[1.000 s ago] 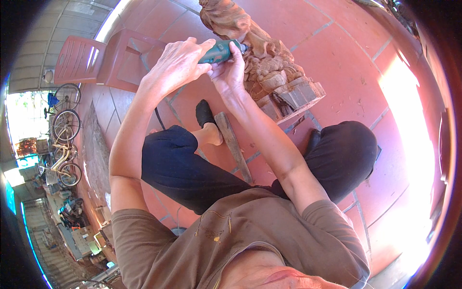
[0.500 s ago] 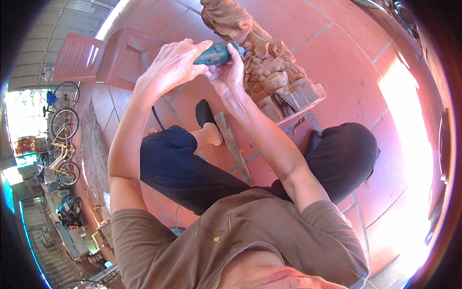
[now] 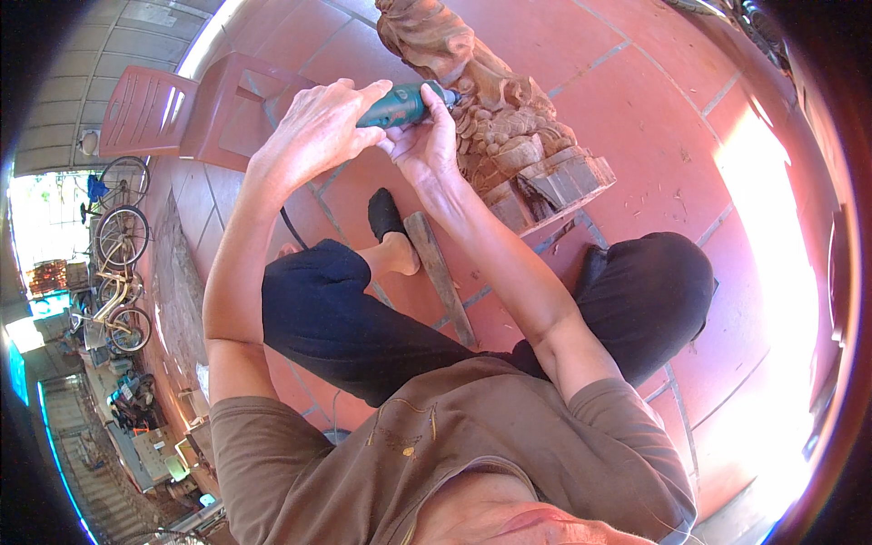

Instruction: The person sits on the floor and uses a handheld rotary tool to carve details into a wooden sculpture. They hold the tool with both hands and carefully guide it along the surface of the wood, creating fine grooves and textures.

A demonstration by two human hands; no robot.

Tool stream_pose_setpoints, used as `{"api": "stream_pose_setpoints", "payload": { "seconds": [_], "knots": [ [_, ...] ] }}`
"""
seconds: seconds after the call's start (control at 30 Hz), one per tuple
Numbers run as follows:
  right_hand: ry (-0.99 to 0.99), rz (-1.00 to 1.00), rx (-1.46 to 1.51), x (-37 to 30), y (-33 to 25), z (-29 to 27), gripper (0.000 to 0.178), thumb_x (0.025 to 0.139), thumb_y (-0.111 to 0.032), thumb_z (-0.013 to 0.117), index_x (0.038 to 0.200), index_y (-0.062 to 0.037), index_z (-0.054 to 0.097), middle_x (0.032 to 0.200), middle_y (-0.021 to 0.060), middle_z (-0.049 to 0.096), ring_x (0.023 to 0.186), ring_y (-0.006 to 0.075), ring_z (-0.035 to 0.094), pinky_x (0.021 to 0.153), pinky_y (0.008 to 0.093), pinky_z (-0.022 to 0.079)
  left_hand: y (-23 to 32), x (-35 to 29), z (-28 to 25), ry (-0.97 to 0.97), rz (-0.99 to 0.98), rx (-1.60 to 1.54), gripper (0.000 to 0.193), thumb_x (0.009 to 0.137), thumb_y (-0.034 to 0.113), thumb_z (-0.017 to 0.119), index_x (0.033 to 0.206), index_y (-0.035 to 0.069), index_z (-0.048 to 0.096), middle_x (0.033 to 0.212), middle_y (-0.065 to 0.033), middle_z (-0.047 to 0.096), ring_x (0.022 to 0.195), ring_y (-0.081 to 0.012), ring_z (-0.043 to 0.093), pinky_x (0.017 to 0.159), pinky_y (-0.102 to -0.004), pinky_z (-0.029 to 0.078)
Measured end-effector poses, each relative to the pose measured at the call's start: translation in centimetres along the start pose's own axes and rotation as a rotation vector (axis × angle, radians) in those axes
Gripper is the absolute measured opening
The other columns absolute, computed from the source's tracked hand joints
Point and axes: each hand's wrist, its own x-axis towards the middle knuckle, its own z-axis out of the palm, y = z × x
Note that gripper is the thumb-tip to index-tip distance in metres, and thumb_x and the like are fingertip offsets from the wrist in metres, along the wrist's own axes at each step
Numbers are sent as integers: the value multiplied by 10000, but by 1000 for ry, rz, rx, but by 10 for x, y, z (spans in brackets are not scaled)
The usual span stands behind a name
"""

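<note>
A green rotary tool (image 3: 396, 107) lies across both hands, its tip pointing right at a carved brown wooden sculpture (image 3: 509, 127). My left hand (image 3: 325, 125) wraps the tool's rear end from the left. Nearer its front, my right hand (image 3: 425, 143) grips the body with the thumb on top and the palm turned up. The tip meets or nearly meets the carving's detailed middle; I cannot tell if they touch. Folds cover the sculpture's far part, and a squared block forms its near end. It rests on the tiled floor, and my right fingers are partly hidden.
A narrow wooden strip (image 3: 440, 280) lies between my legs, beside my dark-shod foot (image 3: 385, 213). A reddish plastic chair (image 3: 218, 113) stands at the far left. Several bicycles (image 3: 123, 232) are beyond it. Shavings dot the red tiles (image 3: 654, 182), and bright sunlight falls at the right.
Both hands and the rotary tool have shifted slightly to the left, and the tool's tip has moved left along the carving. The sculpture has hardly moved.
</note>
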Motion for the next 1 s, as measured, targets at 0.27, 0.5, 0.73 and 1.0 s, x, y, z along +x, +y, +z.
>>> {"api": "stream_pose_setpoints", "payload": {
  "seconds": [0.27,0.5,0.73,1.0],
  "knots": [
    [2,-12,-12,-2,-1,1,336,934,-388,594,1083,-91,543,1040,90,662,979,273,688,846,538,568,4,-1,-4,-36,-15,20,512,856,252,714,1309,67,563,946,-257,647,938,-414,656,863,-485,500],
    [18,2,14,-2,-1,2,374,938,-389,609,1101,-58,547,1068,115,665,995,296,680,858,510,575,-1,-2,0,-7,0,8,530,854,250,714,1327,70,556,947,-255,644,937,-418,649,863,-489,494],
    [12,41,0,0,3,1,352,916,-371,644,1104,-92,542,1057,92,659,1011,286,677,845,555,567,-10,-9,4,24,-8,-39,583,823,260,732,1354,96,554,988,-230,655,940,-408,642,842,-480,497],
    [38,85,-26,7,9,-7,361,898,-364,683,1112,-109,543,1089,75,633,1025,270,656,832,557,571,-25,-16,19,65,-11,-97,610,826,290,734,1363,83,533,1047,-233,657,968,-419,640,849,-483,510]
  ]
}}
